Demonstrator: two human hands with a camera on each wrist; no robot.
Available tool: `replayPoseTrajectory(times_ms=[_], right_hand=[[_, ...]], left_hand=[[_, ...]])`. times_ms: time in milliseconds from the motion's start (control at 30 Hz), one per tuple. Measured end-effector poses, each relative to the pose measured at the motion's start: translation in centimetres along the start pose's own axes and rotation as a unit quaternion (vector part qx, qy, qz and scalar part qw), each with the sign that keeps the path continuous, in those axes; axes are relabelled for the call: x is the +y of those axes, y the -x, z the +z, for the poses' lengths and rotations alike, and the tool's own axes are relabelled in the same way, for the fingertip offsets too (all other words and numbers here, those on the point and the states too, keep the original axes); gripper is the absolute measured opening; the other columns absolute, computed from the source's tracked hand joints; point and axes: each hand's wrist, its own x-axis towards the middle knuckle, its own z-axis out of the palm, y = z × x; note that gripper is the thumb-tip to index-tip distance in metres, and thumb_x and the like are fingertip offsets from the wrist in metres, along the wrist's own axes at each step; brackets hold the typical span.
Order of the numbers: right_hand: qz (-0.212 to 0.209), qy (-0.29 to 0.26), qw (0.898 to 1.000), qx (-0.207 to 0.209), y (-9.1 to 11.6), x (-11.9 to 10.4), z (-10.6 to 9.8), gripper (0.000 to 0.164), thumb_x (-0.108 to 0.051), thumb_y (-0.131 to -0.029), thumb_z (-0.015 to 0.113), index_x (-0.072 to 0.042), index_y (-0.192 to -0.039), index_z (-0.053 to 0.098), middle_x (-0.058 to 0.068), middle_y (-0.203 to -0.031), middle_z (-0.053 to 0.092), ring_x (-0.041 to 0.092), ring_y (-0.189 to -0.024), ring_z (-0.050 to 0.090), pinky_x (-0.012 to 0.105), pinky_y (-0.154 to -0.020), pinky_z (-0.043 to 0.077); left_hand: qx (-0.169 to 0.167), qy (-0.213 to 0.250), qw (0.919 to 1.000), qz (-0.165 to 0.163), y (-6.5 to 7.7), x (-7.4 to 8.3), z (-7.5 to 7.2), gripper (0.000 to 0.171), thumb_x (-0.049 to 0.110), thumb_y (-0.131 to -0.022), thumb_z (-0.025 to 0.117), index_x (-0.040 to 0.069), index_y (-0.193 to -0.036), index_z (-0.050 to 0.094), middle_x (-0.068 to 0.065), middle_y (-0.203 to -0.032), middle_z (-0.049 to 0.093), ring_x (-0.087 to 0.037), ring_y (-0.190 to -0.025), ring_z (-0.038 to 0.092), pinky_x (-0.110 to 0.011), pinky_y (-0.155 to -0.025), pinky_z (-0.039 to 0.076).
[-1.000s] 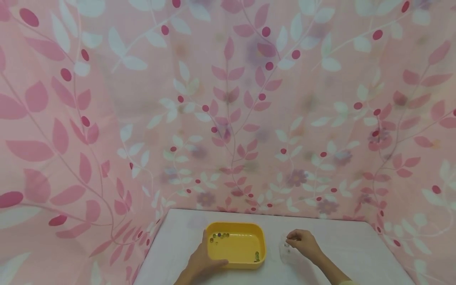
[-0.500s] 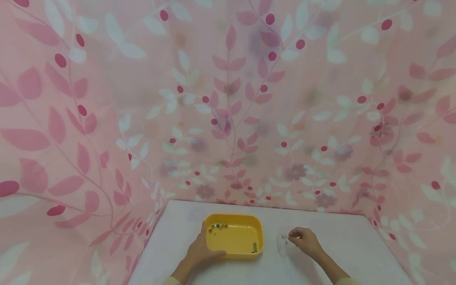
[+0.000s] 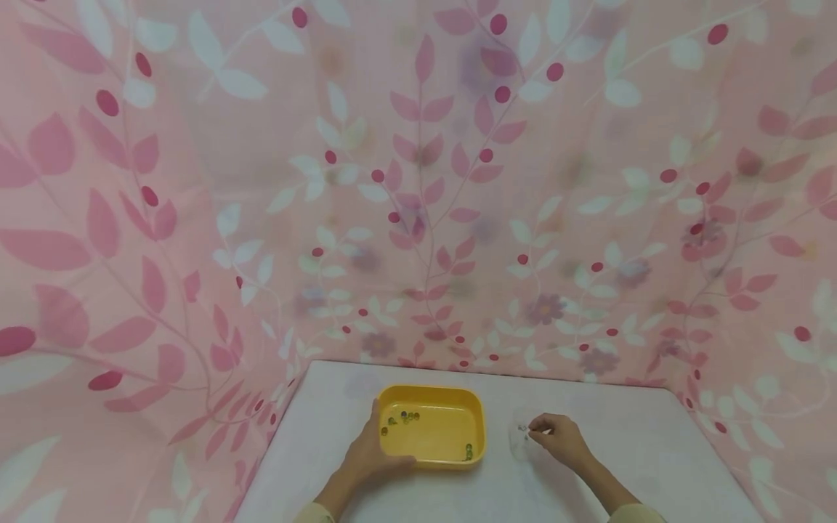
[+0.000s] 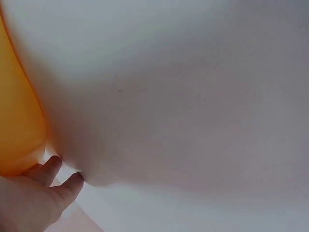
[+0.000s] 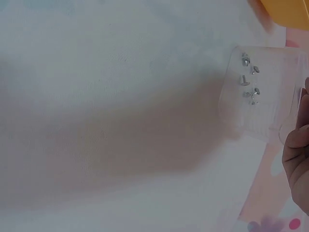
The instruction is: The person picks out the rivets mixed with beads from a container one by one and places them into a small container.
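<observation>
My left hand (image 3: 368, 450) holds a yellow plastic tray (image 3: 431, 465) at its near left corner, fingers along the left side and thumb across the front. The tray's orange-yellow wall (image 4: 17, 106) shows beside the left hand (image 4: 34, 200). Small glass beads (image 3: 407, 416) lie toward the tray's back left, and a short row of green beads (image 3: 468, 452) at the right. To the right, my right hand (image 3: 559, 439) pinches the edge of a clear plastic container (image 3: 519, 447). Several small silvery, stud-like pieces (image 5: 245, 81) lie in it. The right hand (image 5: 297, 150) is partly cut off in its wrist view.
A white-covered table (image 3: 628, 436) lies under everything. Pink floral cloth (image 3: 418, 218) hangs behind it and at both sides. The tray's corner (image 5: 289, 12) shows just above the container in the right wrist view.
The head view has tipped slightly. The beads at the tray's left have shifted a little. My right fingertips have moved slightly rightward to the container's edge; the container looks narrower than a second ago.
</observation>
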Motion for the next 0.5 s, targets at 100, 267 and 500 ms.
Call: replayPoseTrajectory(times_ms=[100,267,500], right_hand=[[0.000,0.014,1.000,0.002,-0.10,-0.06,0.21,0.005,-0.007,-0.081,0.077,-0.007,-0.085,0.073,0.000,-0.081,0.073,0.006,-0.064,0.056,0.022,-0.058,0.045],[0.007,0.028,1.000,-0.004,-0.11,-0.40,0.23,0.007,-0.006,-0.082,0.075,-0.006,-0.089,0.074,0.001,-0.084,0.073,0.008,-0.061,0.051,0.022,-0.055,0.042],[-0.006,0.046,0.999,0.022,-0.45,-0.40,0.06,0.015,-0.006,-0.082,0.076,-0.008,-0.096,0.073,0.003,-0.090,0.072,0.006,-0.060,0.050,0.021,-0.055,0.043]], left_hand=[[0.002,-0.001,1.0000,-0.008,0.01,0.15,-0.12,0.146,0.066,-0.056,0.087,0.015,-0.160,-0.003,-0.019,-0.154,0.040,-0.035,-0.131,0.051,-0.056,-0.105,0.042],[-0.002,0.004,0.9999,-0.009,-0.26,0.42,-0.24,0.146,0.064,-0.056,0.087,0.011,-0.160,-0.001,-0.020,-0.152,0.042,-0.033,-0.128,0.053,-0.057,-0.105,0.042],[-0.007,0.001,0.9999,-0.011,-0.53,0.37,-0.11,0.144,0.064,-0.058,0.087,0.009,-0.159,0.000,-0.020,-0.154,0.040,-0.035,-0.131,0.051,-0.057,-0.107,0.040]])
